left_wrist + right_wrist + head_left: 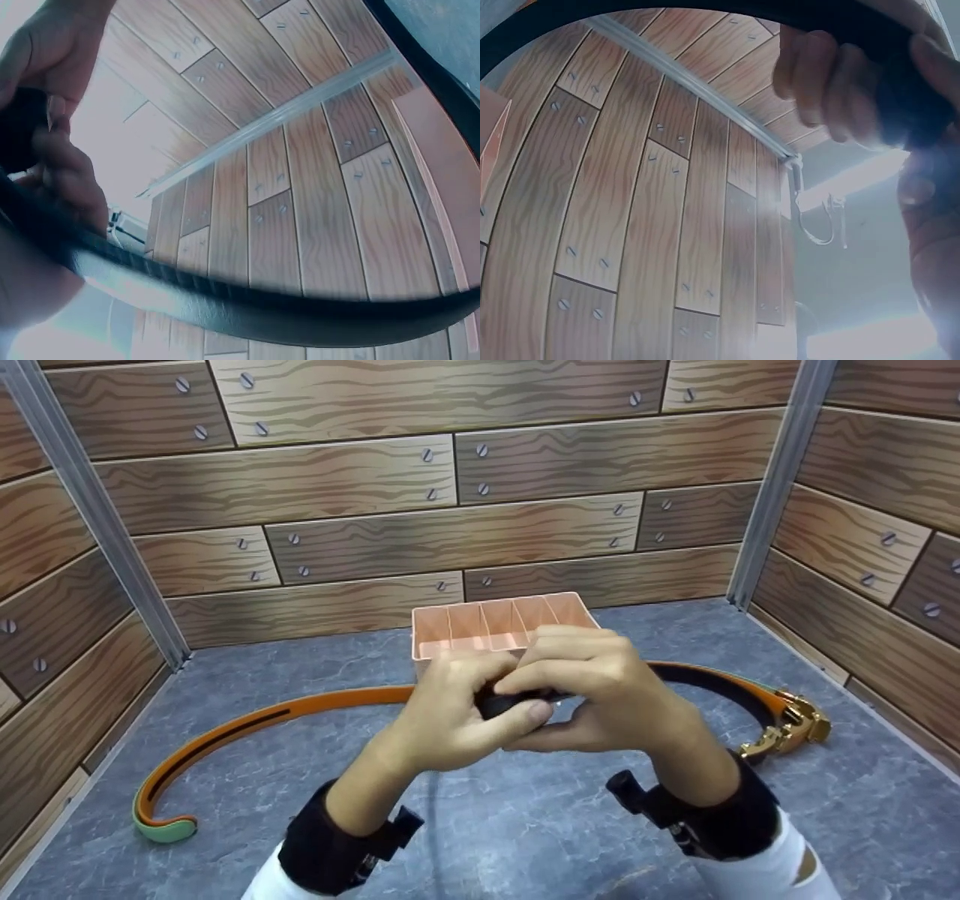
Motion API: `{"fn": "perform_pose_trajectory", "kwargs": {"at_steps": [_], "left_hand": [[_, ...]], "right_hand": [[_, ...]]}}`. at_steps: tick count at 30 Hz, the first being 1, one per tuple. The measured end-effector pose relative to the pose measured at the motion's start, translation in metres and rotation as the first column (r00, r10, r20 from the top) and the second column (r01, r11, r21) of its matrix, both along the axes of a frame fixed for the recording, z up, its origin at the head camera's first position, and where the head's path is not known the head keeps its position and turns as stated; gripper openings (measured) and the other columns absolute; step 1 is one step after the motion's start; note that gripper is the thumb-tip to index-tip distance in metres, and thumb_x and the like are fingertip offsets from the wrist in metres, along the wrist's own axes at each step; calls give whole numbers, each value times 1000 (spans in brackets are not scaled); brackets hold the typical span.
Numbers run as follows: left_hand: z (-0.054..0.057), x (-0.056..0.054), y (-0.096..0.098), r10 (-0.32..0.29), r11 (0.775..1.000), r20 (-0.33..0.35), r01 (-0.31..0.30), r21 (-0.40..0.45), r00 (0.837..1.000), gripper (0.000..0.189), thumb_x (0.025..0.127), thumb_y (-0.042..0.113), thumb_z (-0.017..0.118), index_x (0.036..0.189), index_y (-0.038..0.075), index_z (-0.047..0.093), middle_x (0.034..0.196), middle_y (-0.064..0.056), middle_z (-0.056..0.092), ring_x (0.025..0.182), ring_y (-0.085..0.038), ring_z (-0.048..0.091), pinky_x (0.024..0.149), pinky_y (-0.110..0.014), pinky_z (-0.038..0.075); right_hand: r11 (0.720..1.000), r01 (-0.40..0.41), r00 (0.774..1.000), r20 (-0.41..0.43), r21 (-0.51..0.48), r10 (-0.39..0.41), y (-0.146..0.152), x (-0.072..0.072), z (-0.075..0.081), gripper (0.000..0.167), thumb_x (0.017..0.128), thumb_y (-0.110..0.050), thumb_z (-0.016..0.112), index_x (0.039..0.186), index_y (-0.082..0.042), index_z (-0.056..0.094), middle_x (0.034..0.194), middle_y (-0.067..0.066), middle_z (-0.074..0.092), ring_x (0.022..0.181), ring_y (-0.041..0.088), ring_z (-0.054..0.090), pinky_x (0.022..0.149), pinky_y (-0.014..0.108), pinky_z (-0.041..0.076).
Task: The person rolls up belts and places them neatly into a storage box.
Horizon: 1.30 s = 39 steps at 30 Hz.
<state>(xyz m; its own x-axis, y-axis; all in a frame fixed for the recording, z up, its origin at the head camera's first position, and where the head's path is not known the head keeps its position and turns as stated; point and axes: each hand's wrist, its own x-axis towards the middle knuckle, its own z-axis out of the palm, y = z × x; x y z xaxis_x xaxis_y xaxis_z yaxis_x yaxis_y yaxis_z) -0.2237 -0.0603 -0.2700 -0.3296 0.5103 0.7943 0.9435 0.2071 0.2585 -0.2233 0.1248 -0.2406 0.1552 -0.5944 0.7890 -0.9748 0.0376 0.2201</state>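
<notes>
White sleeves and black wrist mounts sit nearest you, well this side of the pink tray. Just in front of the tray, your left hand and right hand are both clamped on a black item — fingers cover most of it, can't read its shape. Left wrist view has a dark band curving across; can't tell if it joins that item. Grey marbled surface runs under and around the tray. Left of the tray: orange strap, end curled, green showing. Right of it: dark-lined strap with gold buckle. Your hands hide whether the two connect. Behind the tray, wood-print wall, more panels both sides — metal posts at the corners. Past the panels, right wrist view catches bright lights.
</notes>
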Motion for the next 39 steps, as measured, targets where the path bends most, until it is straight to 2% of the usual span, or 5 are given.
{"fn": "perform_pose_trajectory", "kwargs": {"at_steps": [4, 13, 23, 33, 39], "left_hand": [[1, 2, 1, -6, 1000, 25, 5, 14, 1000, 21, 89, 28, 66, 79, 10, 67, 68, 3, 64, 55, -1, 52, 47, -15, 40], [-2, 4, 7, 331, 943, -45, -329, 47, 942, 26, 74, 30, 68, 56, 17, 53, 48, 7, 48, 44, 0, 36, 41, -17, 27], [1, 4, 3, -107, 994, 31, 106, 15, 994, 31, 96, 39, 60, 85, 10, 67, 75, 2, 66, 64, -3, 58, 56, -15, 46], [-2, 3, 6, 359, 931, -67, -362, -43, 931, 25, 74, 36, 69, 59, 19, 59, 52, 9, 53, 45, 0, 39, 41, -19, 28], [-4, 2, 6, 244, 970, -108, -244, 7, 964, 27, 81, 34, 71, 63, 18, 58, 55, 9, 53, 47, 0, 42, 42, -16, 30]], "right_hand": [[998, -60, 996, 73, 10, 59, 0, -1, 1, 32, 79, -22, 86, 99, -2, 72, 87, 7, 70, 74, 15, 63, 72, 26, 53], [968, 232, 969, -109, 100, -221, -4, 10, -5, 32, 76, -21, 85, 100, -4, 71, 95, 5, 69, 88, 19, 66, 88, 30, 54], [999, -38, 995, 90, 16, 37, 0, 4, 0, 32, 78, -26, 86, 98, -5, 73, 89, 6, 73, 76, 14, 68, 73, 25, 56], [941, 291, 957, -50, 170, -287, 0, 18, -4, 34, 79, -28, 84, 102, -7, 70, 98, 3, 68, 89, 17, 66, 87, 27, 55], [974, 199, 979, -76, 109, -191, 0, 13, -3, 26, 81, -21, 82, 98, -5, 69, 91, 3, 67, 79, 15, 63, 76, 25, 55]]}}
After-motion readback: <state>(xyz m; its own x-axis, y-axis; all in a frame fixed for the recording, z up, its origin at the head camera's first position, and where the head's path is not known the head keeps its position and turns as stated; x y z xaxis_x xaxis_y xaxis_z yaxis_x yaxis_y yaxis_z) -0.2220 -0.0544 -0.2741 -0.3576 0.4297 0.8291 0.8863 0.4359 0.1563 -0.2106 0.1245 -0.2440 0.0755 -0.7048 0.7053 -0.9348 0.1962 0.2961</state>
